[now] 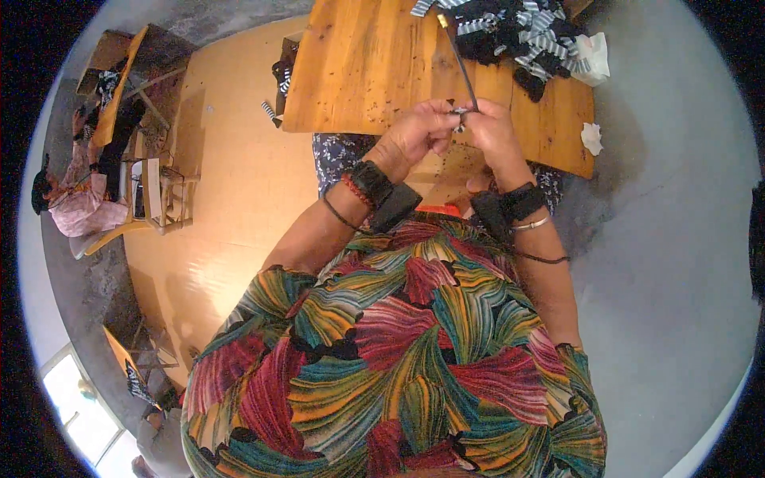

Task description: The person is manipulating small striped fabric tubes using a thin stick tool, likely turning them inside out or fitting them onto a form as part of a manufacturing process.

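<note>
Small piece: a tiny black and white striped piece (460, 111) is pinched between the fingertips of both hands, just above the near edge of the surface, at about 12 o'clock from the person's chest.
Thin rod: a long dark rod (458, 56) with a pale tip goes up from the fingers toward 12 o'clock, slightly tilted to the left; its low end meets the small piece.
Left hand: the left hand (418, 131) is closed narrow on the small piece from the 9 o'clock side.
Right hand: the right hand (490, 131) is closed narrow on the same spot from the 3 o'clock side; it seems to hold also the low end of the rod, but I cannot tell exactly which fingers.
Step in hand: I judge that the piece is being fitted or wound onto the rod's end, a fine work of the fingertips.
Next move: it calls for a steady rod and small, exact turns of the fingers, with the piece kept tight.
Pile: a heap of black and striped pieces (518, 32) lies at 1 o'clock on the far part of the surface.
Surface: wooden, orange-brown (358, 72), with dark specks.
White scraps: one (591, 137) near the right edge at 2 o'clock.
</note>
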Available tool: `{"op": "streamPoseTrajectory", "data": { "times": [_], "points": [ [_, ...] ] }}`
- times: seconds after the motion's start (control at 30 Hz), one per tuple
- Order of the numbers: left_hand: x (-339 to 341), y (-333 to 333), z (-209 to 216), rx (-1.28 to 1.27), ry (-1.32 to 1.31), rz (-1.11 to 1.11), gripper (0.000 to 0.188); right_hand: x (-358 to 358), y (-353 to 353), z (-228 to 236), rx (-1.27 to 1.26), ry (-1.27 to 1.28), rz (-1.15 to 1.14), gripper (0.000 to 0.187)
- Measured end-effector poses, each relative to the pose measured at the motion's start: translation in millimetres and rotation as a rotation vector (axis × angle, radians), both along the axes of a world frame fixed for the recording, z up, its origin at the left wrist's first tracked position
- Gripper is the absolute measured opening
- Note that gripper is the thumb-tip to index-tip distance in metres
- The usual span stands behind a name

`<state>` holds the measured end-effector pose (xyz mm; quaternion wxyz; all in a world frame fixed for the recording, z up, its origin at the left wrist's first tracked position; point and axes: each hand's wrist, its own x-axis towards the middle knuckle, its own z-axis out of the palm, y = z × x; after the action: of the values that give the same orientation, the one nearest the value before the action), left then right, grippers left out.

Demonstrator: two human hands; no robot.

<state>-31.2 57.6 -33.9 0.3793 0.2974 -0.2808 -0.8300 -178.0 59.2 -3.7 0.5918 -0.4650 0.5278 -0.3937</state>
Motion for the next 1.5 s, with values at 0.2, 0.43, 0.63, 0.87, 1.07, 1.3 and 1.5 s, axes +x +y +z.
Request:
{"op": "streamPoseTrajectory", "data": {
  "times": [0.2, 0.43, 0.63, 0.87, 1.07, 1.3, 1.5],
  "points": [
    [8.8, 6.8, 1.7, -0.023, -0.213, 0.139, 0.013, -9.5, 6.8, 0.8, 0.247, -0.179, 0.094, 0.007],
    [7.5, 4.7, -8.3, -0.018, -0.226, 0.251, 0.01, -12.4, 3.7, -15.2, 0.302, -0.322, 0.127, 0.013],
    [-0.9, 5.7, -14.2, -0.21, -0.728, 0.093, 0.01, -10.5, 4.0, -16.5, 0.198, -0.035, 0.234, 0.013],
    [-1.3, -2.0, -10.1, 0.058, -0.277, 0.152, 0.019, 2.5, 4.4, -24.6, -0.112, 0.149, 0.14, 0.015],
    [-1.9, 3.8, 20.4, 0.148, -0.173, 0.239, 0.006, -3.9, 10.0, -20.7, -0.295, 0.408, 0.004, 0.014],
    [5.6, 20.5, 22.4, -0.025, -0.136, -0.13, 0.01, -7.6, 17.5, -27.4, -0.394, 0.384, -0.033, 0.012],
    [21.6, 23.6, 31.9, -0.166, -0.334, -0.002, 0.016, -12.5, 19.4, 17.9, 0.145, -0.187, 0.266, 0.011]
  ]
}}
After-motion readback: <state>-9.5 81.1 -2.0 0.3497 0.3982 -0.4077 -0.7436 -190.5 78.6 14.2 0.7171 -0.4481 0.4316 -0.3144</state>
